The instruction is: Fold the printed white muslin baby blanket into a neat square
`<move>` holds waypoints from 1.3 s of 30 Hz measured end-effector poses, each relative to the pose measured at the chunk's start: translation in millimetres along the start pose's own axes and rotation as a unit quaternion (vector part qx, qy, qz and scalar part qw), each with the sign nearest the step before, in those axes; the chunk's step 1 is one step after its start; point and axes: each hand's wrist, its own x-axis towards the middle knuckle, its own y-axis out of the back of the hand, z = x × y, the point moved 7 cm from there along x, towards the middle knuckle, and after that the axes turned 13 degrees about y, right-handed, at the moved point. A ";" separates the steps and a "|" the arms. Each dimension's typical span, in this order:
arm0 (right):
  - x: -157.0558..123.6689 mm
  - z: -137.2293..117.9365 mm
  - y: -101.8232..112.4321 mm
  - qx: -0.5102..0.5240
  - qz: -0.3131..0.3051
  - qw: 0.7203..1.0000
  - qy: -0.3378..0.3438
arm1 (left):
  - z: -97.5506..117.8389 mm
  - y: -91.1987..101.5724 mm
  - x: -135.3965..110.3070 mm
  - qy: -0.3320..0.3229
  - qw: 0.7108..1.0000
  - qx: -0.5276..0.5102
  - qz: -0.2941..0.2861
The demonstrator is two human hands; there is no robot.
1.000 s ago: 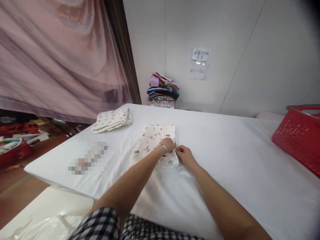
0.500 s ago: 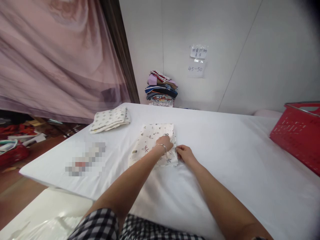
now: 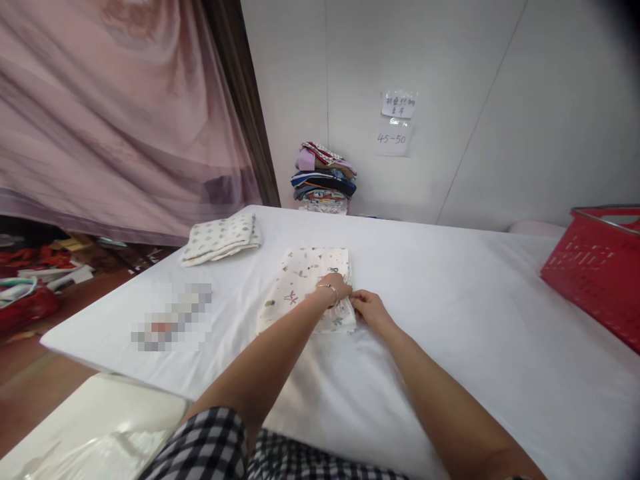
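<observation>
A folded white cloth [image 3: 300, 283] printed with small plants and spots lies flat on the white-covered table [image 3: 450, 287]. My left hand [image 3: 337, 288], with a thin bracelet at its wrist, rests over the cloth's right part. Its fingers are closed at the right edge, where the layers are gathered into small creases. Just beside it, my right hand [image 3: 369, 307] pinches the same edge from the right, fingertips nearly touching those of the left. The exact grip of the left fingertips is partly hidden.
Another folded cloth [image 3: 223, 239] with grey-green dots lies at the far left. A red plastic basket [image 3: 595, 267] stands at the right. Behind the table rises a stack of folded fabrics [image 3: 324, 180]. A blurred-out item [image 3: 173, 319] lies at the left.
My left hand has slid slightly right, to the cloth's edge and closer to my right hand. The right hand stays almost where it was.
</observation>
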 end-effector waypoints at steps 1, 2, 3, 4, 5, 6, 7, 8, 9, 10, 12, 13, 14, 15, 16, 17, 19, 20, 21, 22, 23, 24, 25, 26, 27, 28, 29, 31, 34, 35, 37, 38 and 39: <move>-0.8 -1.2 -1.1 0.003 -0.007 1.000 -0.004 | -1.7 1.5 0.2 0.006 1.000 -0.006 -0.008; -1.6 -2.0 -2.2 0.005 -0.014 1.000 -0.010 | -3.7 3.2 0.3 0.010 1.000 -0.011 -0.015; -2.4 -2.2 -3.2 0.005 -0.022 1.000 -0.017 | -6.2 4.7 0.2 0.013 0.999 -0.018 -0.023; -3.1 -1.9 -4.1 0.004 -0.029 0.999 -0.025 | -9.0 5.7 -0.1 0.017 0.999 -0.026 -0.033; -3.6 -1.6 -4.8 0.003 -0.034 0.999 -0.030 | -12.0 6.5 -0.6 0.019 0.998 -0.033 -0.042; -3.9 -1.3 -5.4 0.002 -0.039 0.999 -0.033 | -15.0 7.0 -1.1 0.022 0.998 -0.041 -0.049; -4.1 -1.2 -5.8 0.002 -0.042 0.999 -0.034 | -17.6 7.1 -1.6 0.025 0.997 -0.048 -0.055; -4.2 -1.4 -6.2 0.003 -0.045 0.998 -0.033 | -19.8 6.8 -2.0 0.027 0.996 -0.055 -0.059; -4.2 -1.7 -6.5 0.005 -0.048 0.998 -0.032 | -21.4 6.1 -2.0 0.028 0.996 -0.061 -0.061; -4.3 -2.0 -6.7 0.005 -0.050 0.998 -0.032 | -22.4 5.1 -1.6 0.029 0.995 -0.067 -0.062; -4.1 -2.8 -6.0 0.007 -0.047 0.998 -0.034 | -22.6 2.4 0.2 0.027 0.995 -0.076 -0.061; -3.7 -3.0 -4.8 0.005 -0.040 0.999 -0.034 | -22.3 1.0 1.5 0.025 0.995 -0.080 -0.059; -3.1 -2.9 -3.1 -0.001 -0.030 0.999 -0.035 | -21.9 -0.1 2.8 0.024 0.995 -0.082 -0.058; -2.4 -2.3 -1.1 -0.008 -0.018 0.999 -0.034 | -21.6 -1.0 4.0 0.022 0.995 -0.083 -0.056; -1.6 -1.2 0.8 -0.016 -0.008 0.999 -0.034 | -21.6 -1.3 5.0 0.021 0.995 -0.083 -0.054; -0.7 0.4 2.4 -0.024 0.001 0.999 -0.034 | -21.8 -1.0 5.7 0.020 0.995 -0.082 -0.051; 0.7 4.4 3.8 -0.032 0.007 0.999 -0.033 | -22.9 1.4 6.0 0.017 0.996 -0.075 -0.042; 1.2 6.5 3.5 -0.032 0.003 0.999 -0.033 | -23.6 3.4 5.8 0.015 0.997 -0.070 -0.036; 1.4 8.2 3.0 -0.033 -0.001 0.999 -0.033 | -24.4 5.4 5.3 0.012 0.997 -0.065 -0.031; 1.4 9.4 2.6 -0.033 -0.005 0.999 -0.033 | -25.1 7.7 4.7 0.010 0.998 -0.059 -0.025; 1.3 9.9 2.3 -0.033 -0.009 0.999 -0.033 | -25.6 9.9 4.1 0.007 0.998 -0.052 -0.017; 1.1 9.8 2.3 -0.033 -0.011 0.999 -0.034 | -25.9 11.7 3.6 0.004 0.999 -0.045 -0.010; 0.9 8.9 2.7 -0.032 -0.011 0.999 -0.034 | -26.0 13.1 3.2 0.001 0.999 -0.038 -0.005; 0.8 7.6 3.4 -0.031 -0.009 0.999 -0.033 | -25.9 13.9 3.0 -0.002 0.999 -0.033 0.000; 0.8 6.1 4.2 -0.030 -0.005 0.999 -0.033 | -25.7 14.1 3.0 -0.004 1.000 -0.028 0.003; 1.1 4.7 4.7 -0.030 -0.003 0.999 -0.033 | -25.4 13.8 3.3 -0.005 1.000 -0.025 0.005; 1.6 3.7 5.0 -0.030 0.000 0.999 -0.034 | -24.8 13.0 3.7 -0.007 1.000 -0.024 0.006; 3.4 3.2 4.0 -0.038 0.001 0.999 -0.038 | -23.2 11.3 4.7 -0.011 1.000 -0.020 0.012; 7.8 3.6 0.9 -0.060 0.007 0.998 -0.035 | -19.9 9.3 5.1 -0.017 1.000 -0.016 0.019; 9.4 3.0 0.0 -0.065 0.013 0.997 -0.029 | -19.0 8.8 4.7 -0.017 1.000 -0.016 0.018; 11.6 -0.1 -1.2 -0.063 0.027 0.998 -0.012 | -17.6 8.5 2.7 -0.014 1.000 -0.014 0.015; 11.8 -2.2 -1.7 -0.057 0.033 0.998 -0.004 | -16.9 8.8 1.2 -0.013 1.000 -0.014 0.014; 11.4 -4.3 -2.4 -0.049 0.036 0.998 0.002 | -16.1 9.2 -0.7 -0.012 1.000 -0.014 0.013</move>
